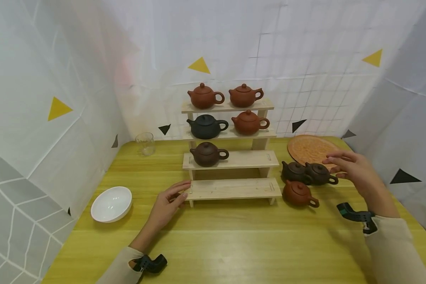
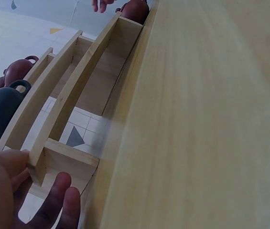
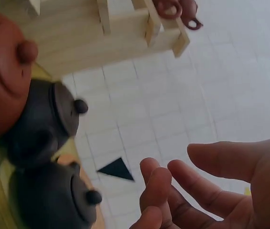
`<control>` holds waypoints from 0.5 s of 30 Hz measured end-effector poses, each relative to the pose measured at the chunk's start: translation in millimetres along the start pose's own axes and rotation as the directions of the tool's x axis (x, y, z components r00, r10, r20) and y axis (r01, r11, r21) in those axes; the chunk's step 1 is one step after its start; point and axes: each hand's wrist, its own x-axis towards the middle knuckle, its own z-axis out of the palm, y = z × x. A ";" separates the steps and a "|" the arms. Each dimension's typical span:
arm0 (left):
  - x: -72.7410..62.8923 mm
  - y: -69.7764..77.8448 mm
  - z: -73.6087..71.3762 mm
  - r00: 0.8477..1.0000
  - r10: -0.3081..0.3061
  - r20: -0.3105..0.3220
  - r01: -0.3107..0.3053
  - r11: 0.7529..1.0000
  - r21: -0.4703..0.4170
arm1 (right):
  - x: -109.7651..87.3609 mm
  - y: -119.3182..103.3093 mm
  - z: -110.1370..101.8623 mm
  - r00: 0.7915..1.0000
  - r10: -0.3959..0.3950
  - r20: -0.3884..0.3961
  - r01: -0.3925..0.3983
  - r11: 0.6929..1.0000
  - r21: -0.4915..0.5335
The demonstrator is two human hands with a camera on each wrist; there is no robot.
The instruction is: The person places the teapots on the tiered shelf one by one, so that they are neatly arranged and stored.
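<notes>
While the left hand (image 1: 166, 207) touches the left end of the lowest tier of a pale, four-tiered wooden stand (image 1: 230, 190) with relaxed, parted fingers, a white, shallow, round bowl (image 1: 111, 205) sits near the left edge of the yellow wood-grain surface (image 1: 220, 252). Such light contact seems right for steadying; a firm push could sway the loaded tiers.

Beside the stand's right front corner is a squat, reddish-brown clay teapot (image 1: 298, 194). Behind it stand a dark brown clay teapot (image 1: 293, 172) and, to its right, a second dark brown clay teapot (image 1: 318, 173), too close to tell whether they touch. Near that second pot hovers the right hand (image 1: 358, 173), fingers spread and gently bent, holding nothing.

A sound grasp, I judge, would take the pot's handle, keep a fingertip on the lid knob and draw it toward the surface's right edge before lifting, clear of its neighbour.

Farther back, the second tier carries a round, dark brown teapot (image 1: 206, 154) at its left end; the third, a black teapot (image 1: 206, 127) left and a red-brown teapot (image 1: 249, 123) right. By the surface's back edge, a clear glass (image 1: 145, 144) stands at the left corner and a flat, round, orange-brown board (image 1: 309, 146) lies toward the right.
</notes>
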 end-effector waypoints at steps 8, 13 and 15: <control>-0.3 0.1 0.0 1.000 0.002 0.001 -0.002 1.000 -0.001 | 0.7 27.1 -16.0 0.999 0.041 0.007 -0.041 0.999 0.000; -0.2 -0.7 -0.6 1.000 0.010 0.002 -0.010 1.000 -0.002 | 3.4 44.9 -22.5 0.998 0.061 0.035 -0.060 0.998 -0.022; -0.4 -0.9 -0.7 1.000 0.010 0.003 -0.010 1.000 -0.003 | 5.1 51.2 -24.0 0.995 0.087 0.043 -0.087 0.996 -0.010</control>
